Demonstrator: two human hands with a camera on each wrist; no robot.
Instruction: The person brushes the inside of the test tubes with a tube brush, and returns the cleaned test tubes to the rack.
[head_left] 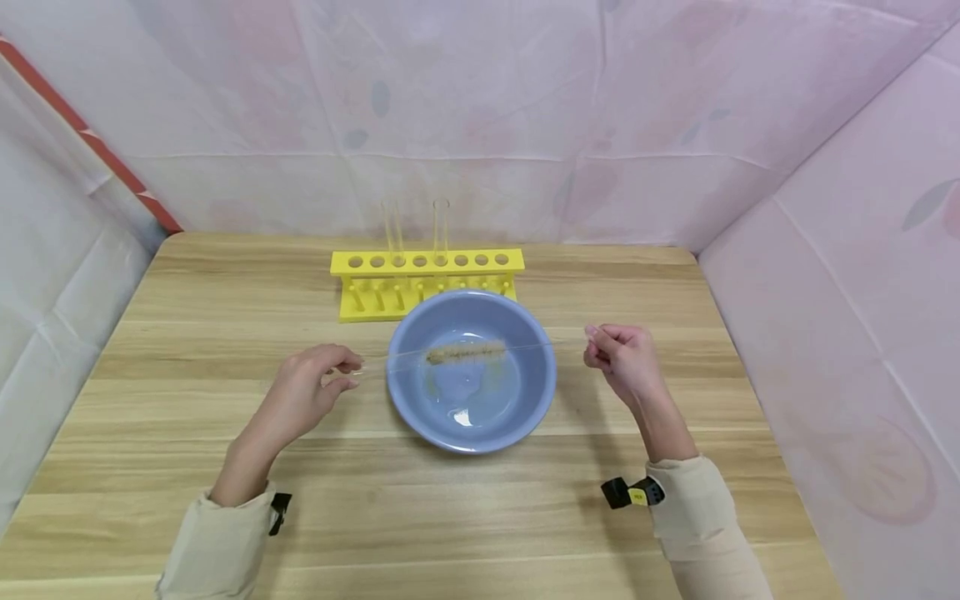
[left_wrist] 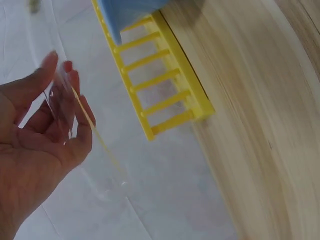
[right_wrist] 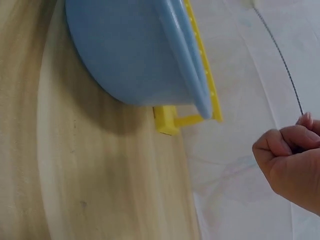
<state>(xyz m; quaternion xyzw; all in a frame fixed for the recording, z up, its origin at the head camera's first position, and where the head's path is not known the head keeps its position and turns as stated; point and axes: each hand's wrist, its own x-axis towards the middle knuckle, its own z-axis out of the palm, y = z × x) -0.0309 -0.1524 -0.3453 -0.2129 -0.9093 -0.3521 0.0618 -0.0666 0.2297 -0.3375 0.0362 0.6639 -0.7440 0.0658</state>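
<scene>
Over the near side of the basin's left flank: left hand (head_left: 311, 379), thumb and fingers curled about a clear tube (left_wrist: 61, 107); clamped, tube leaning out past the fingertips toward the basin. Right hand (head_left: 626, 358) raised opposite, thumb and bent forefinger pinching a thin twisted wire (right_wrist: 282, 57); other fingers folded in.

Wire runs from the right hand across to the brush (head_left: 465, 353), pale bristles, lying level in the air above the basin between the two hands. Tube so clear that its far end is lost; cannot tell whether the bristles sit inside it or just at its mouth.

Below: blue basin (head_left: 528, 392), round, glossy glints on its floor. Just behind it, yellow rack (head_left: 430, 268), its lower front partly hidden by the basin. Eight holes along the top bar; two more clear tubes upright in it, one (head_left: 393, 233) in the third hole from the left, the other (head_left: 441, 225) in the fifth.

All on a wood-grain table (head_left: 472, 533). Beige sleeves (head_left: 697, 500) on both arms, a black device (head_left: 633, 493) with yellow label at the right wrist. Pale printed cloth (head_left: 480, 100) hangs behind and on both sides; red strip (head_left: 97, 146) at the left corner.
</scene>
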